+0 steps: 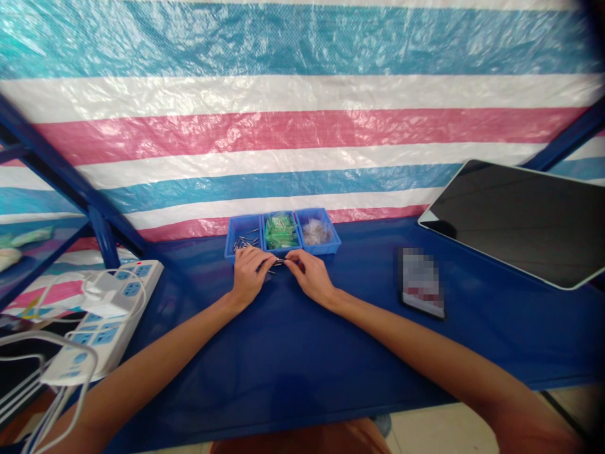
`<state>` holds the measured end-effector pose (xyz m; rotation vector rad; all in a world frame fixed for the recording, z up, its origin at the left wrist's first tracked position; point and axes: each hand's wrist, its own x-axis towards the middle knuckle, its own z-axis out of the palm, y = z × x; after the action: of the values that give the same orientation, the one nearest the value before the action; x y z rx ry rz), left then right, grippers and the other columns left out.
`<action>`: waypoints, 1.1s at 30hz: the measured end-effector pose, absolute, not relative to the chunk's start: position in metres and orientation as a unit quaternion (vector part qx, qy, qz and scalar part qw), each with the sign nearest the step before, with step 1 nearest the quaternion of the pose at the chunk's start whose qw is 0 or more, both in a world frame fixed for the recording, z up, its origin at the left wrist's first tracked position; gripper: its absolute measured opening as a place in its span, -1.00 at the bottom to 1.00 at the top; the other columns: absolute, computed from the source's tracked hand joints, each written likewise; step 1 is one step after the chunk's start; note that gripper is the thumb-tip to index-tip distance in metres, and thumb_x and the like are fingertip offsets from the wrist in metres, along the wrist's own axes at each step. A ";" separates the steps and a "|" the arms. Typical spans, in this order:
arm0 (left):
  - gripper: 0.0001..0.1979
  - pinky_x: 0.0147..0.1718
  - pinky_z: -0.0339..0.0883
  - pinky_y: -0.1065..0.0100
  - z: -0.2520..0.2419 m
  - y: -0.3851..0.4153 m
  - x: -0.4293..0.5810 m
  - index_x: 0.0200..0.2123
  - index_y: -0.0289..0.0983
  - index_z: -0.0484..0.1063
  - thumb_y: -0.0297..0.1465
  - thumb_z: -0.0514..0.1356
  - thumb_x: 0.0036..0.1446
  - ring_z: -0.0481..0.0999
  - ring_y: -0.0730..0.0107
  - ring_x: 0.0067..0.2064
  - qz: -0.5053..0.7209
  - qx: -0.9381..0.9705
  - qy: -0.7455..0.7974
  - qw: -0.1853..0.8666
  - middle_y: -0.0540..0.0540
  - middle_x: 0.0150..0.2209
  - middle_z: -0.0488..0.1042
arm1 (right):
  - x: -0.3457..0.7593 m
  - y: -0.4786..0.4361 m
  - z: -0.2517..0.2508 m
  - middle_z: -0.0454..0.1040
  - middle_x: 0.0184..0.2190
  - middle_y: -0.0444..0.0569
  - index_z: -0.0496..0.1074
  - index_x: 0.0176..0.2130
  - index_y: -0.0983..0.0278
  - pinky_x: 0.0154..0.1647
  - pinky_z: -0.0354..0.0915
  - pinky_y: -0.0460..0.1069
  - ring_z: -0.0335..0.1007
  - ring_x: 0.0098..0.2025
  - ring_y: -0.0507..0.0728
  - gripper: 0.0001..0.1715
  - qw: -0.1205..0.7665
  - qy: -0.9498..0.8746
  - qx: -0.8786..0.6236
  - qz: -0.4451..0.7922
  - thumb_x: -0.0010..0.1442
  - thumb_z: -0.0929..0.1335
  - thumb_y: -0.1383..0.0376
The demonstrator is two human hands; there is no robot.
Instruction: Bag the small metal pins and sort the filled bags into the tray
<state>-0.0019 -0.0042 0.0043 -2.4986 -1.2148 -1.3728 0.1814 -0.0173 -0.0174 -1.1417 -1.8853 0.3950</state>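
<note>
My left hand (250, 271) and my right hand (309, 274) meet just in front of the blue bins, fingertips pinched. Between them runs a thin dark metal pin (280, 261), each hand closed on one end of it; its exact kind is too small to tell. Another small dark piece lies by my left fingertips. Behind my left hand, the left blue bin (229, 238) holds several loose metal pins (246, 242). Green plastic packets (280, 231) fill the middle bin. Clear plastic bags or small pale parts (316, 232) lie in the right bin (334, 244).
A phone (420, 284) with a blurred screen lies on the blue table (293, 359), right of my hands. Farther right rests a large dark-screened tablet or monitor (520, 221). On the left are a white power strip (146, 274) and cables. Striped plastic sheeting (302, 132) hangs behind.
</note>
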 end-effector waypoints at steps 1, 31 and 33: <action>-0.85 -0.14 0.12 0.24 0.005 -0.004 -0.002 -0.37 -0.23 0.46 -0.34 0.14 0.20 0.42 0.37 -0.27 -0.449 -0.803 -0.393 0.021 0.00 -0.41 0.51 | 0.181 -0.018 -0.017 0.46 -0.35 -0.08 0.36 -0.18 0.25 -0.30 0.23 -0.08 0.36 -0.38 0.05 -0.81 0.442 -0.758 -0.452 0.160 0.28 0.24 0.22; -0.85 -0.28 0.28 0.42 -0.001 -0.005 -0.002 -0.32 -0.29 0.42 -0.37 0.09 0.23 0.41 0.46 -0.35 -0.449 -0.815 -0.360 -0.069 -0.03 -0.40 0.44 | 0.183 -0.022 -0.011 0.43 -0.38 -0.06 0.39 -0.25 0.27 -0.29 0.25 -0.05 0.34 -0.38 0.06 -0.75 0.499 -0.746 -0.411 0.159 0.31 0.20 0.19; -0.83 -0.28 0.28 0.43 -0.001 -0.005 -0.002 -0.34 -0.29 0.43 -0.36 0.09 0.23 0.42 0.46 -0.35 -0.452 -0.810 -0.367 -0.072 -0.03 -0.41 0.44 | 0.182 -0.023 -0.011 0.42 -0.39 -0.07 0.38 -0.21 0.26 -0.32 0.25 -0.05 0.32 -0.41 0.05 -0.76 0.497 -0.746 -0.412 0.164 0.30 0.22 0.18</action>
<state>-0.0017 -0.0049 -0.0011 -2.6673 -1.2087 -1.4884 0.1825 -0.0226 -0.0113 -0.9978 -1.8056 0.3976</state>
